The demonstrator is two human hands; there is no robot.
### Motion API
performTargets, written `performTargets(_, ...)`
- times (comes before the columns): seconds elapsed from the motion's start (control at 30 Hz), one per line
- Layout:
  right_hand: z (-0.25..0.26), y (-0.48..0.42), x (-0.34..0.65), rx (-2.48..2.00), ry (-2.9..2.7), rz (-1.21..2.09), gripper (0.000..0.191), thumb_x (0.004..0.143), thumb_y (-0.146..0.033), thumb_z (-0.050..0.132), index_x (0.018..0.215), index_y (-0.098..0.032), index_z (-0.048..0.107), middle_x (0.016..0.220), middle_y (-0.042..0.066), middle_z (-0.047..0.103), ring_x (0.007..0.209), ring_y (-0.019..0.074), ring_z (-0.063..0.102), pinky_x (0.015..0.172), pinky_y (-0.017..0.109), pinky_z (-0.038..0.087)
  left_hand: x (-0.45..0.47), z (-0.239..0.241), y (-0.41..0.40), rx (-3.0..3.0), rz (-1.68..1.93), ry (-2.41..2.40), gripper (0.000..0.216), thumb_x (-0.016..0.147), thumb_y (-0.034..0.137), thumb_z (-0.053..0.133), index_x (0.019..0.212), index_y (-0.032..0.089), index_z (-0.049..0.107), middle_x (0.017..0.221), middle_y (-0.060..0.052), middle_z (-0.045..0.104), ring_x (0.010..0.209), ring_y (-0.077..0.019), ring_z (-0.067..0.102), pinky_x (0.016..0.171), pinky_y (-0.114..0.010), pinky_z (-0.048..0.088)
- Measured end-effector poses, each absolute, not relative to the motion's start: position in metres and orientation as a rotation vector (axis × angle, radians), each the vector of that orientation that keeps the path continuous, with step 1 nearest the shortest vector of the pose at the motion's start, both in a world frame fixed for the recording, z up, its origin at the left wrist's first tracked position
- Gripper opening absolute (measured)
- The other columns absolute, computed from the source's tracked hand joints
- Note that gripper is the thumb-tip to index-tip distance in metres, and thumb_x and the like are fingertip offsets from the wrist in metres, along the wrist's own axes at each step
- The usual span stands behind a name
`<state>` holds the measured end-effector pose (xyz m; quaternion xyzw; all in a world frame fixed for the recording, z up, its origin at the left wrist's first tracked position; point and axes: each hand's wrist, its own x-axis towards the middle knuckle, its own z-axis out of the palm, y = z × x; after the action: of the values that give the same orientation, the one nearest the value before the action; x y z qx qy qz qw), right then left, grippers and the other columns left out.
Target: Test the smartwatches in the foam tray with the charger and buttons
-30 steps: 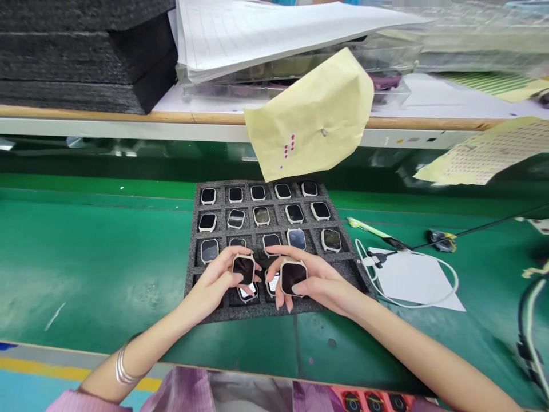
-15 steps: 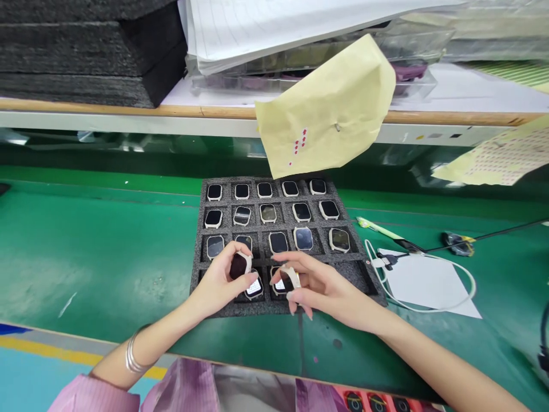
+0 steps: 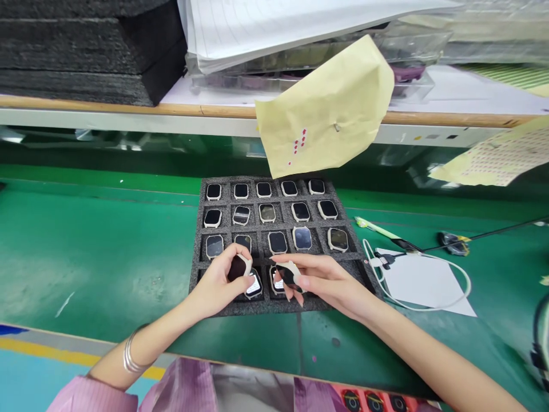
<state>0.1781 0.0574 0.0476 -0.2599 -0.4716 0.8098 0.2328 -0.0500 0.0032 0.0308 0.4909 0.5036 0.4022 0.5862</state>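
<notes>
My left hand (image 3: 223, 280) is closed around a smartwatch body (image 3: 238, 268) with a dark screen and pale case, over the front left of a grey foam tray (image 3: 266, 310). Between the fingers and thumb of my right hand (image 3: 317, 277) is another dark-screened watch body (image 3: 288, 276), tilted above the front row. Two watches with lit white screens lie beneath: one watch (image 3: 254, 284) beside my left thumb, the other watch (image 3: 277, 281) partly covered by my right hand. Several dark-screened watches, such as one (image 3: 277, 242), fill the pockets of the rows behind.
Right of the tray lie a green pen (image 3: 377, 228), a white cable (image 3: 465, 274) and a white paper sheet (image 3: 429, 283). A yellow paper (image 3: 326, 114) hangs from the shelf edge (image 3: 214, 111) above the tray. Black foam blocks (image 3: 86, 51) stand on the shelf.
The watch in my right hand has turned, so its dark screen shows more, and that hand's fingers have shifted around it. My left hand stays nearly still with its watch.
</notes>
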Motion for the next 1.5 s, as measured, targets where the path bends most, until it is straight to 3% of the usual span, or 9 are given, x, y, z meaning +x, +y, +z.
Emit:
performTargets(0.33, 0.0444, 0.0597, 0.1783, -0.662, -1.264, 2.247, 0.044, 0.084, -0.028, 0.073, 0.126, -0.017, 0.064, 0.103, 0.011, 0.071, 0.079, 0.0210, 0.071, 0.062, 0.029, 0.056, -0.0492, 0.0306, 0.0023, 1.144, 0.941, 1.118, 0.024, 0.082, 0.018, 0.063, 0.102, 0.019, 0.050, 0.076, 0.005, 0.045, 0.057, -0.0086, 0.039, 0.056, -0.023, 0.033)
performTargets(0.6, 0.0413, 0.0626, 0.1810, -0.719, -1.450, 2.125, 0.042, 0.086, -0.025, 0.072, 0.127, -0.022, 0.064, 0.100, 0.009, 0.073, 0.072, 0.0143, 0.065, 0.056, 0.023, 0.050, -0.0496, 0.0275, 0.0004, 1.148, 0.932, 1.132, 0.021, 0.082, 0.014, 0.059, 0.100, 0.020, 0.049, 0.075, 0.006, 0.043, 0.054, -0.0077, 0.038, 0.053, -0.022, 0.032)
performTargets(0.73, 0.0414, 0.0624, 0.1828, -0.717, -1.491, 2.116, 0.039, 0.087, -0.025, 0.071, 0.125, -0.021, 0.066, 0.099, 0.008, 0.073, 0.073, 0.0145, 0.065, 0.057, 0.023, 0.049, -0.0501, 0.0286, 0.0002, 1.178, 0.885, 1.145, 0.021, 0.080, 0.010, 0.056, 0.096, 0.020, 0.048, 0.072, 0.006, 0.042, 0.061, -0.0102, 0.041, 0.058, -0.022, 0.036)
performTargets(0.93, 0.0431, 0.0613, 0.1842, -0.683, -1.513, 2.105, 0.041, 0.087, -0.026, 0.070, 0.127, -0.021, 0.063, 0.100, 0.010, 0.072, 0.073, 0.0150, 0.066, 0.057, 0.022, 0.050, -0.0509, 0.0282, -0.0005, 1.187, 0.898, 1.111, 0.025, 0.082, 0.009, 0.055, 0.103, 0.021, 0.047, 0.076, 0.006, 0.042, 0.056, -0.0079, 0.038, 0.054, -0.022, 0.033)
performTargets(1.5, 0.0473, 0.0604, 0.1875, -0.689, -1.543, 2.064, 0.037, 0.090, -0.026, 0.068, 0.126, -0.025, 0.065, 0.100, 0.008, 0.073, 0.074, 0.0140, 0.065, 0.055, 0.019, 0.051, -0.0528, 0.0320, -0.0024, 1.229, 0.861, 1.121, 0.023, 0.081, 0.009, 0.054, 0.099, 0.021, 0.047, 0.073, 0.007, 0.040, 0.063, -0.0106, 0.037, 0.057, -0.022, 0.033)
